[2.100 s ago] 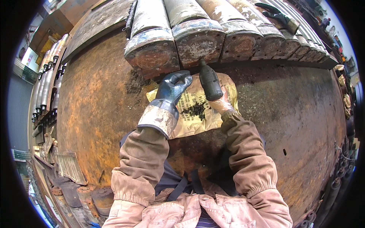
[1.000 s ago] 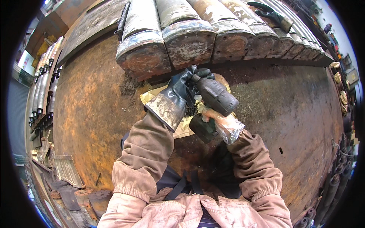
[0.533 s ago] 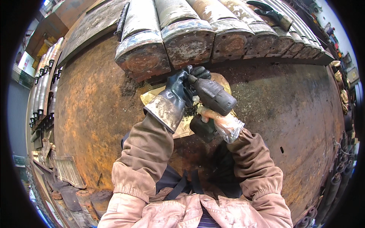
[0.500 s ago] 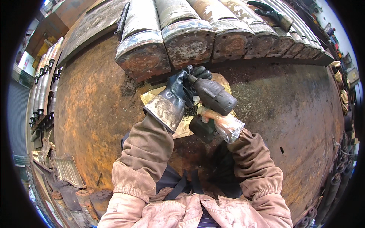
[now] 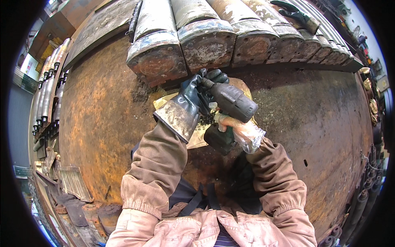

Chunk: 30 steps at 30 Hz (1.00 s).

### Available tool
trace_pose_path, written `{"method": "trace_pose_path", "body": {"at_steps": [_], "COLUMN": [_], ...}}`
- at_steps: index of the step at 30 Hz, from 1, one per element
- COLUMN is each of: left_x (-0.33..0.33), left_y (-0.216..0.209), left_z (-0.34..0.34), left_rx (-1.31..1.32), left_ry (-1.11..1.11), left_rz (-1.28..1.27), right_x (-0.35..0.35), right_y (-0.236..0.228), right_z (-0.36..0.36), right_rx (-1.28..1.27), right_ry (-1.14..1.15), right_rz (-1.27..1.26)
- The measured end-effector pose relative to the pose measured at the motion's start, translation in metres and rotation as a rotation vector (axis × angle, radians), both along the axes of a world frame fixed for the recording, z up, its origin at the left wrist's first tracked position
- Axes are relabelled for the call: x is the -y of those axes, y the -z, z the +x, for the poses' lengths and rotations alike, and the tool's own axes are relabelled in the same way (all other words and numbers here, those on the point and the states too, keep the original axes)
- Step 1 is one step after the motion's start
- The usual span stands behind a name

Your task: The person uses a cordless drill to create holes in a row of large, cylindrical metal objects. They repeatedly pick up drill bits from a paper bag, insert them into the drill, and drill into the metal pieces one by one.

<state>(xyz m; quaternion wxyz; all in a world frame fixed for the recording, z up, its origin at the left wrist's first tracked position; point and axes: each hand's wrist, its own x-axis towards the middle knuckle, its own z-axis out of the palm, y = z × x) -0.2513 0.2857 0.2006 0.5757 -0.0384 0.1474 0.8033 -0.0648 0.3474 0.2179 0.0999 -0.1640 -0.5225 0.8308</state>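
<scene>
My right hand [image 5: 233, 125], in a clear plastic glove, is wrapped round the handle of a dark, grimy cordless impact driver [image 5: 234, 102]. The tool's battery base [image 5: 220, 139] hangs below that hand, and its nose points up and to the left. My left hand [image 5: 197, 92] wears a long black rubber glove with a stained cuff. Its fingers are curled closed around the tool's nose; whatever they pinch there is hidden. Beneath both hands lies a sheet of yellowish-brown paper [image 5: 196, 138], with small dark pieces [image 5: 207, 120] on it, partly covered by the tool.
A rusty steel plate [image 5: 98, 123] spreads around the paper. Across the far side stands a row of heavy metal cylinders with square end blocks [image 5: 207, 47]. A dark glove [image 5: 292, 12] lies on them. Rods [image 5: 45, 99] are stacked at left, rusty round parts [image 5: 91, 214] at lower left.
Hands and tool keep almost the same pose, with the tool's nose shifted slightly up and left. The whole view has moved a little.
</scene>
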Motion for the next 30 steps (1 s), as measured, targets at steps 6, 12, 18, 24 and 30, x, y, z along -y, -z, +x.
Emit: {"method": "trace_pose_path", "body": {"at_steps": [6, 12, 18, 24, 30], "left_x": [0.0, 0.011, 0.044, 0.068, 0.072], "left_y": [0.021, 0.044, 0.018, -0.005, -0.014], "left_z": [-0.022, -0.022, -0.022, -0.025, -0.031], "left_rx": [-0.845, -1.478, -1.403, -1.365, -1.155], "left_ry": [-0.241, -0.198, -0.278, -0.398, -0.45], "left_rz": [-0.545, -0.876, -0.762, -0.734, -0.543], "right_x": [0.001, -0.016, 0.006, 0.001, -0.004], "right_y": [0.004, 0.017, -0.007, 0.02, 0.048], "right_z": [-0.006, -0.018, -0.046, -0.067, -0.08], "right_rx": [0.028, 0.054, -0.047, -0.016, -0.222], "right_ry": [0.084, 0.136, 0.133, 0.046, 0.051], "right_rz": [0.05, 0.139, 0.067, 0.246, 0.521]}}
